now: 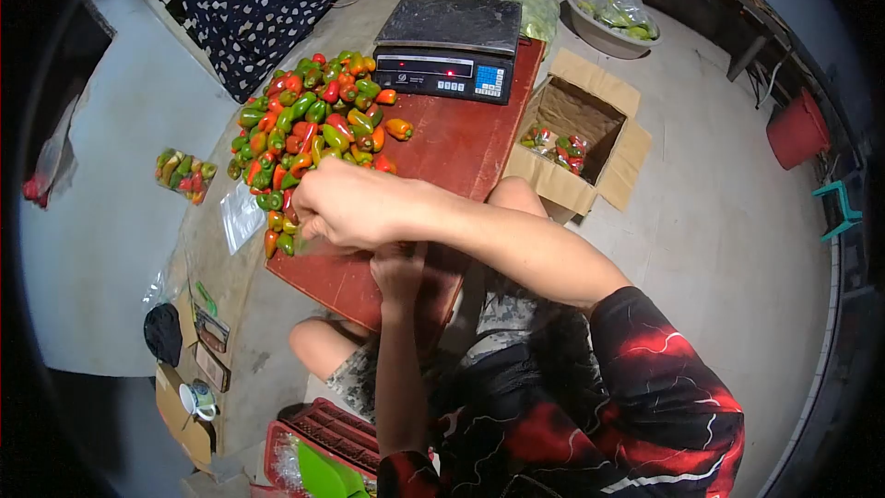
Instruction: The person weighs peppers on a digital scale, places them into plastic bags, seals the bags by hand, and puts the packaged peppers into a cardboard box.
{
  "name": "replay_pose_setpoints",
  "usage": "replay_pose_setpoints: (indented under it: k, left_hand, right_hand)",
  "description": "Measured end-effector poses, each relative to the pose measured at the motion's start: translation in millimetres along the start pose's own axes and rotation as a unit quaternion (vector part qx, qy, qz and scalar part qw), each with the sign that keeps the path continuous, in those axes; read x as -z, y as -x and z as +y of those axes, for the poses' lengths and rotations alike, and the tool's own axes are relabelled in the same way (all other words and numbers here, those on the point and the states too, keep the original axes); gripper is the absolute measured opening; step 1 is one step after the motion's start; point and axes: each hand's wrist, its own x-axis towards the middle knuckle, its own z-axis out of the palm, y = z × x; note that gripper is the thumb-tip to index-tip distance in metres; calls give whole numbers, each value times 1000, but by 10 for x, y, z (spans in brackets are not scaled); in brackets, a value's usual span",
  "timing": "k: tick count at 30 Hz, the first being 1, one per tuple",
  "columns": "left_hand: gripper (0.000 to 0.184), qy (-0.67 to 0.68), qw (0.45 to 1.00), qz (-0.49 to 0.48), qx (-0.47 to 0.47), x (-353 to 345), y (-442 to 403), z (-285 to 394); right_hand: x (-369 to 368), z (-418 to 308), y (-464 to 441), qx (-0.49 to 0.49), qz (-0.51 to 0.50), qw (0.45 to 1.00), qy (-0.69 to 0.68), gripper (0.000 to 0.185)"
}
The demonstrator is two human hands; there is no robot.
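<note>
A big pile of small red, green and orange peppers [313, 120] covers the left side of the red-brown table [442, 152]. My right hand [350, 205] reaches across my body to the near edge of the pile. Its fingers are curled downward beside the peppers, and what they grip is hidden. Just below it, my left hand [398, 272] is closed over the table, its fingers partly covered by the right hand. A blurred, see-through patch shows under my right hand. Flat clear plastic bags [240, 217] lie beside the pile.
A digital scale [447, 51] stands at the table's far end. An open cardboard box [576, 129] with bagged peppers is on the floor to the right. A filled pepper bag [186, 175] lies left. A mug [197, 400] and a red crate [336, 433] are near me.
</note>
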Motion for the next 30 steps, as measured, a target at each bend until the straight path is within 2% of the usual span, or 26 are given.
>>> replay_pose_setpoints:
  k: [3, 4, 6, 7, 9, 10, 11, 12, 13, 15, 16, 17, 18, 19, 20, 21, 23, 25, 28, 29, 30]
  left_hand:
    - [49, -61, 997, 9, 43, 50, -60, 106]
    - [49, -58, 997, 6, 41, 110, -81, 173]
    - [54, -3, 994, -58, 95, 261, -137, 266]
    - [54, -3, 994, -60, 95, 319, -184, 263]
    - [56, 85, 991, -101, 0, 391, -269, 223]
    - [56, 85, 991, -103, 2, 374, -285, 230]
    - [53, 220, 963, -137, 77, 350, -304, 245]
    - [50, 349, 910, -167, 151, 324, -325, 265]
    - [50, 348, 910, -166, 152, 246, -330, 297]
    - [37, 475, 843, -131, 218, 51, -308, 341]
    - [37, 475, 842, -132, 218, 27, -303, 296]
    - [31, 425, 873, -134, 196, 19, -289, 242]
    - [25, 374, 901, -135, 174, 21, -274, 207]
    - [25, 375, 900, -138, 174, 25, -255, 182]
    - [21, 341, 913, -129, 182, 11, -243, 164]
    - [17, 306, 925, -121, 192, 4, -240, 161]
    - [17, 258, 939, -109, 199, 8, -229, 143]
    - [17, 208, 958, -92, 175, 63, -233, 161]
    - [18, 111, 984, -59, 123, 124, -247, 258]
    - [18, 76, 990, -45, 108, 116, -274, 319]
    - [19, -5, 996, -17, 83, 95, -288, 367]
  right_hand:
    - [89, -30, 2, -37, 17, 999, 29, 20]
    - [132, -39, 29, -18, 39, 999, 30, 21]
    - [199, -30, 28, -26, 46, 998, 18, 22]
    - [224, -14, 25, -32, 51, 998, 4, 22]
    - [217, 53, 4, -27, 58, 998, -15, 22]
    - [199, 71, -8, -24, 45, 999, -15, 22]
    - [173, 83, -23, -20, 32, 999, -15, 22]
    - [122, 102, -50, -20, 32, 999, -17, 22]
    - [61, 121, -83, -3, 41, 999, -10, 21]
    - [15, 170, -118, 15, 50, 999, -2, 21]
    - [35, 206, -128, 2, 46, 999, 24, 21]
    - [56, 250, -123, -12, 43, 998, 50, 20]
    - [102, 272, -101, -22, 81, 995, 46, 21]
    - [149, 288, -72, -30, 118, 992, 42, 22]
    - [197, 300, -40, -81, 93, 989, 88, 15]
    - [200, 268, -16, -83, 92, 988, 90, 15]
    - [49, 151, 79, 155, 241, 947, 144, 15]
    - [-204, -47, 314, 245, 90, 954, 145, 21]
    - [-818, 200, 642, 302, 38, 941, 151, 12]
    - [-1066, 565, 765, 223, 32, 916, 332, 15]
    - [-1276, 887, 867, 136, 25, 855, 499, 19]
